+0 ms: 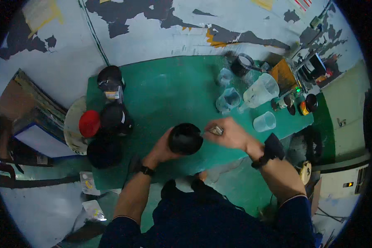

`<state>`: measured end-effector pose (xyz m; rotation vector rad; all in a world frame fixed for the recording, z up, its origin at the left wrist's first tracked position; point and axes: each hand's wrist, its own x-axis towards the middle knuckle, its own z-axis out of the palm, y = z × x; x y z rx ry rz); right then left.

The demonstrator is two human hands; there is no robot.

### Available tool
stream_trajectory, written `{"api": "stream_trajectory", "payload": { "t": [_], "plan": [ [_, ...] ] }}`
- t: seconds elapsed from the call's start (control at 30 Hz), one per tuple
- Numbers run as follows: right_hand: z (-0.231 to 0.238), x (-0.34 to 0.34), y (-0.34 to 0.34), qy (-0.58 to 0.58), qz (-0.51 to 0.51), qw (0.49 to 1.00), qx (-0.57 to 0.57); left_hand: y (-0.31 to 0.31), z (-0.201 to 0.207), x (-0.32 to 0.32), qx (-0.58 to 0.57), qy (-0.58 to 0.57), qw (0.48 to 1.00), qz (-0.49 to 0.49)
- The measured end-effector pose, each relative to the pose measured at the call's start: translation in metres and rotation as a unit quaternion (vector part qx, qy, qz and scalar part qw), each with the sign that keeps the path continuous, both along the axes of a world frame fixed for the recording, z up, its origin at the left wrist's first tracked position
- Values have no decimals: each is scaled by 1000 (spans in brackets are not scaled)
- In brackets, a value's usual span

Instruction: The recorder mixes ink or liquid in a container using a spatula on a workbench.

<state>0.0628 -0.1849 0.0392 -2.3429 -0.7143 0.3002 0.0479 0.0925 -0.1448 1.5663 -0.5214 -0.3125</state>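
My left hand (160, 148) is wrapped round the side of a round black container (186, 139) above the green table. Beside its right rim, my right hand (232, 133) is closed on a small tool with a pale, brownish end (216, 130). The tool's tip points toward the container's rim, but its kind is too blurred to name. A dark watch or band sits on the left wrist, and a dark cuff is wrapped round the right one.
On the green table (165, 93), black jars (115, 119) and a red lid (89, 123) crowd the left end. Clear plastic measuring jugs (261, 90), a small translucent cup (264, 121) and a dark pot (242, 65) stand at the right. Framed boards (41, 111) lean at far left.
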Motion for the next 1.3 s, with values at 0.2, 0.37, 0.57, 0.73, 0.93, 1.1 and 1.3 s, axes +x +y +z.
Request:
{"api": "stream_trajectory", "payload": {
  "t": [0.2,0.37,0.57,0.73,0.93,1.1,1.3],
  "plan": [
    [8,-22,44,316,-235,914,96,2,-2,3,-2,19,1000,-15],
    [14,3,36,201,-209,945,150,14,11,-3,-2,39,999,-12],
    [9,-18,22,168,-193,964,68,-10,-14,-76,196,1,960,201],
    [-9,-21,47,279,-195,931,135,-45,-19,-75,68,-68,955,282],
    [-2,35,37,-10,69,994,84,-41,3,-56,5,7,969,248],
    [15,31,10,6,119,993,-9,-30,-2,-56,16,-25,966,257],
    [10,-19,43,270,-119,955,16,-29,-1,-50,41,10,970,240]
  ]
}}
